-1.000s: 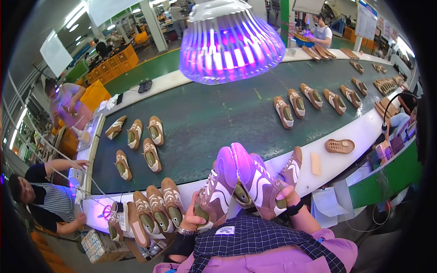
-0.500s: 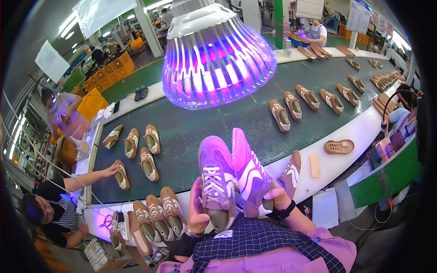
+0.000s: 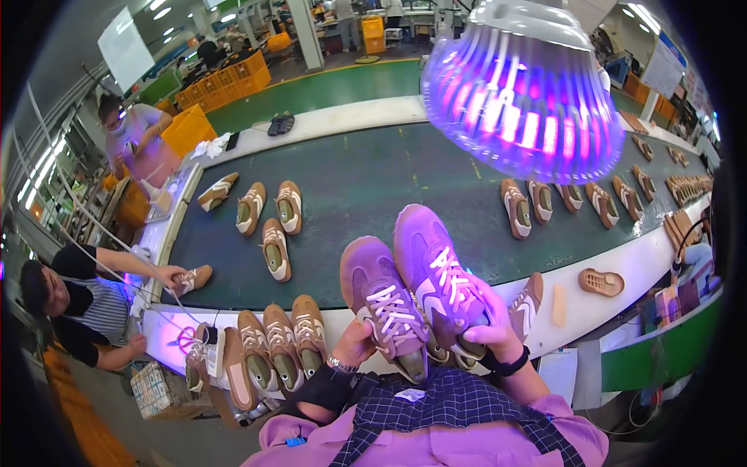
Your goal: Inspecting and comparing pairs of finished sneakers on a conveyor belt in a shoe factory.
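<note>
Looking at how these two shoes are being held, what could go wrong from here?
The left shoe and right shoe sit very close together, so their uppers might rub and scuff. The left hand is near a row of shoes and could nudge them. The right hand appears close to another shoe, which it might bump.

Floor [image 3: 342, 86]: green, yellow-edged | pillar [image 3: 303, 35]: pale | crates [image 3: 226, 82]: orange, beyond tabletop [image 3: 373, 187] | white panel [image 3: 124, 50]: upper left | strip light [image 3: 644, 19]: white, upper right | ribbed lamp [image 3: 523, 117]: glowing violet, foreground
</note>
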{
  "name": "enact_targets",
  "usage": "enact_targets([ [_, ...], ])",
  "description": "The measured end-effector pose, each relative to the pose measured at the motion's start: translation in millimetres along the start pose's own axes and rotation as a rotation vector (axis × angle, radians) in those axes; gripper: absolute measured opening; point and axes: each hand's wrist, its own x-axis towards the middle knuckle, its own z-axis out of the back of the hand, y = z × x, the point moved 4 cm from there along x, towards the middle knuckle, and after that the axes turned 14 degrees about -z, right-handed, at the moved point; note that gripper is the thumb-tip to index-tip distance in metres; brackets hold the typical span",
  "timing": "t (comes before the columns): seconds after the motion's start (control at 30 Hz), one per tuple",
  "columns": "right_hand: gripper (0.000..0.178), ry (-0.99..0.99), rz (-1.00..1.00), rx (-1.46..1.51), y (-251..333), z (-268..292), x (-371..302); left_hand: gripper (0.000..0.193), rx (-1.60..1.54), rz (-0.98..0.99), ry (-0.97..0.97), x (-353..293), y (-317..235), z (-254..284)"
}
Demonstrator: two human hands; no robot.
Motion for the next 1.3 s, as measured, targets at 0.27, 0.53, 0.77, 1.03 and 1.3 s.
enact_targets([
  [0.27, 0.100, -0.001, -0.207, 0.488, -27, -17, 1, 0.089, -0.033, 0.074, -0.016, -3, 21, 38],
  [0.53, 0.090, 0.288, -0.463, 0.826, -59, 7, 1, 0.086, -0.123, 0.136, 0.004, 4, 25, 38],
  [0.77, 0.096, 0.338, -0.566, 0.774, -88, 8, -2, 0.084, -0.186, 0.131, -0.034, -1, 33, 49],
  [1.03, 0.093, 0.410, -0.467, 0.695, -85, 4, 8, 0.081, -0.274, 0.128, -0.075, 3, 33, 42],
  [1.3, 0.074, 0.107, -0.396, 0.880, -99, 43, -1, 0.050, -0.290, -0.129, -0.299, 13, 27, 52],
])
